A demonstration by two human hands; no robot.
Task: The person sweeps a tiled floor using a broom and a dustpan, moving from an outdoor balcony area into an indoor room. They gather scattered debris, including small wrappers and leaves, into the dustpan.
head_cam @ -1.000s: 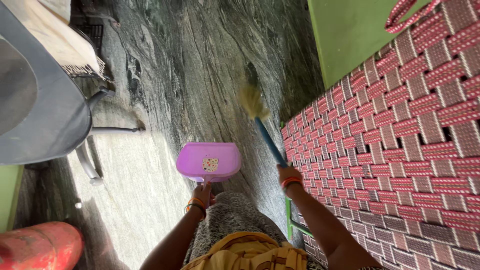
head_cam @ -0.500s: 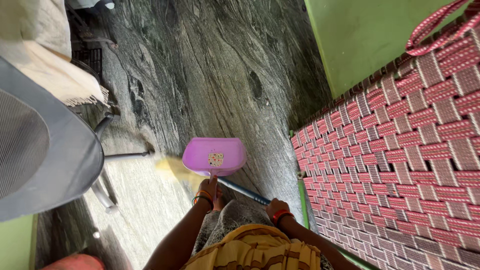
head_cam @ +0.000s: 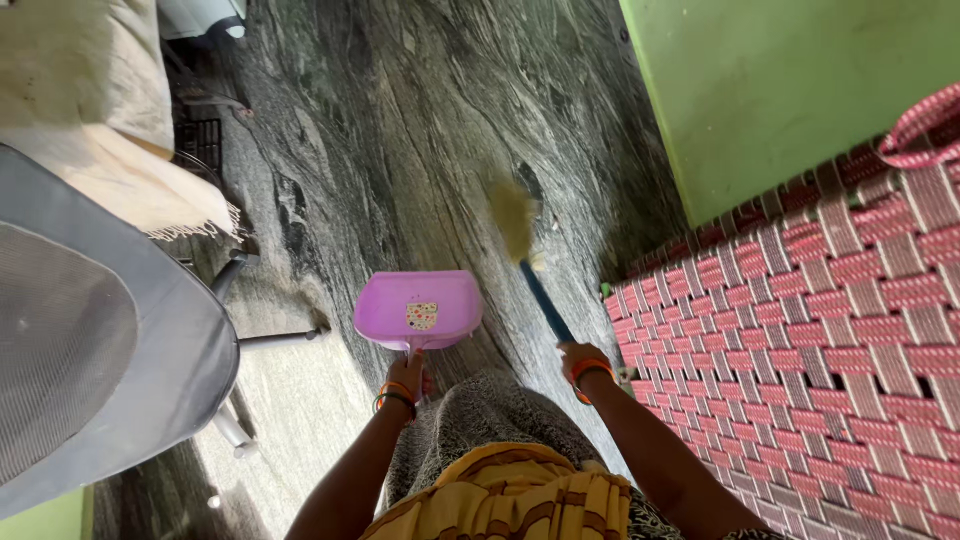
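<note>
My left hand [head_cam: 406,372] grips the handle of a purple plastic dustpan [head_cam: 418,309], which is held low over the dark streaked stone floor [head_cam: 400,150]. My right hand [head_cam: 580,358] grips the blue handle of a broom [head_cam: 535,280]. Its yellowish bristles [head_cam: 513,215] point away from me, ahead and to the right of the dustpan, blurred by motion. Both wrists wear orange bangles.
A woven red and white cot [head_cam: 810,330] fills the right side, next to a green wall [head_cam: 790,90]. At the left stands a grey chair [head_cam: 90,340] with metal legs [head_cam: 270,338], and a cream fringed cloth [head_cam: 120,170] hangs behind it.
The broom swung from in front of the cot to the left behind the dustpan, then back out ahead on the right. The dustpan stayed nearly still.
</note>
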